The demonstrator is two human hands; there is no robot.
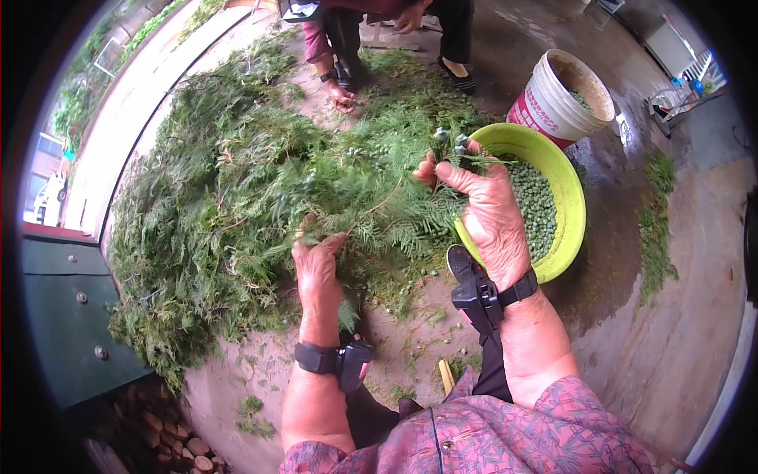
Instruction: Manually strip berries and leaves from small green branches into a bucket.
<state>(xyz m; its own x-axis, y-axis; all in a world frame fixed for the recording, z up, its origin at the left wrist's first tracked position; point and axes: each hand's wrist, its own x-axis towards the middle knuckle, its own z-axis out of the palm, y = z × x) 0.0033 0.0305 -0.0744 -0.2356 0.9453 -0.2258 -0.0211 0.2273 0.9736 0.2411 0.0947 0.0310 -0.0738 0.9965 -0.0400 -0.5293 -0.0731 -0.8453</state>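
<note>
My right hand (495, 212) is raised beside the rim of a yellow-green tub (570, 197), fingers closed on a small evergreen sprig (442, 142) that bears pale blue-green cones. Inside the tub lie a great many loose round green cones (533, 207). Lower and to the left, my left hand (317, 272) pinches a feathery evergreen branch (379, 225) at the near side of a broad heap of cut greenery (213, 197). Foliage partly hides the fingertips of that hand. Both wrists carry black straps with small devices.
Across the heap a co-worker's hand (339, 96) reaches down to the greenery. A white and red bucket (545, 103) stands behind the tub. To the left are a green metal panel (71, 292) and chopped firewood (178, 442). Scattered greenery (657, 221) lies on the floor at right.
</note>
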